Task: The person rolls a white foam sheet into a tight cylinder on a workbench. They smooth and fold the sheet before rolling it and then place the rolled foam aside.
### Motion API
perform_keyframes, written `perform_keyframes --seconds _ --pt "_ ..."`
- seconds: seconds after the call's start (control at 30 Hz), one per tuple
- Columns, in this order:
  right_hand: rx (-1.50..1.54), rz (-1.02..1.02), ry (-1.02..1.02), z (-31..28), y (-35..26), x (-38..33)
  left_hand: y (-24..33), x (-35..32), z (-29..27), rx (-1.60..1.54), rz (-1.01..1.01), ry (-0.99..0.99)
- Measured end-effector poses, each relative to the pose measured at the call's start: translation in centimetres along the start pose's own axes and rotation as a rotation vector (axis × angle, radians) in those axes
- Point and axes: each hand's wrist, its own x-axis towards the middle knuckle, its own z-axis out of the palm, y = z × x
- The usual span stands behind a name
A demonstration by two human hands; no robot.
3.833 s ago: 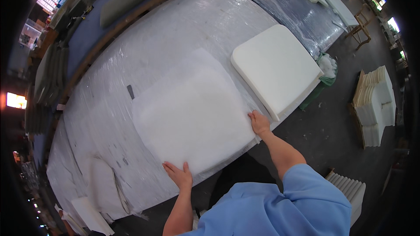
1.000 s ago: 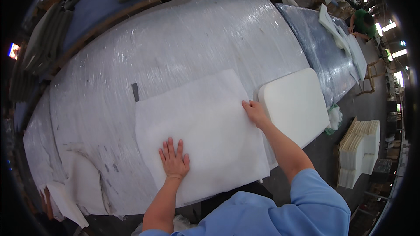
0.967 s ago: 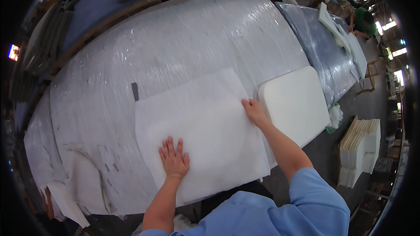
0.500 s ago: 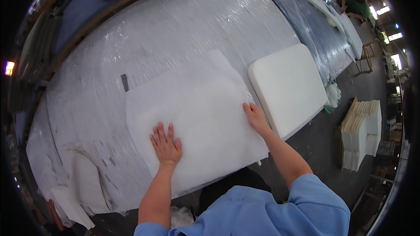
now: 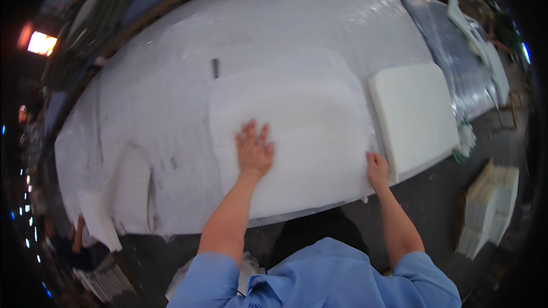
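A soft white sheet of wadding (image 5: 308, 131) lies across the film-covered table in front of me. My left hand (image 5: 254, 151) rests on its left part, palm down with fingers spread. At the sheet's right edge, close to the near corner, my right hand (image 5: 377, 170) is closed, with the edge pinched in its fingers. Just right of that hand lies a thick off-white foam cushion (image 5: 416, 117) with rounded far corners. What lies beneath the sheet is hidden.
Clear film covers the wide table (image 5: 154, 97); a dark strip (image 5: 216, 68) lies beyond the sheet. Folded pale material (image 5: 131, 188) sits at the left, near another person (image 5: 80, 245). Stacked white panels (image 5: 491, 208) stand on the floor at right. A dark film-covered surface (image 5: 448, 51) adjoins.
The view has swung, so the table appears farther right. My right hand is nearer the sheet's near right corner. My left hand stays flat on the sheet.
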Motion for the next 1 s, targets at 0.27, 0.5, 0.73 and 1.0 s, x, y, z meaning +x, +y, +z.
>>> perform_keyframes --seconds 0.27,0.5,0.73,1.0 --pt "0.357 0.043 -0.072 -1.2 -0.4 -1.2 -4.4 -6.0 -5.1 -0.362 -0.421 0.478" --pt "0.206 -0.079 -0.013 -0.2 0.6 -2.3 -7.1 -13.8 -5.1 -0.989 -1.008 -0.190" --pt "0.211 -0.173 0.041 0.7 -0.2 -2.2 -7.4 -16.9 -3.3 -0.935 -0.901 0.148" --pt "0.273 -0.130 0.097 0.9 2.8 -1.7 -8.2 -15.9 -2.8 -0.974 -1.054 -0.063"
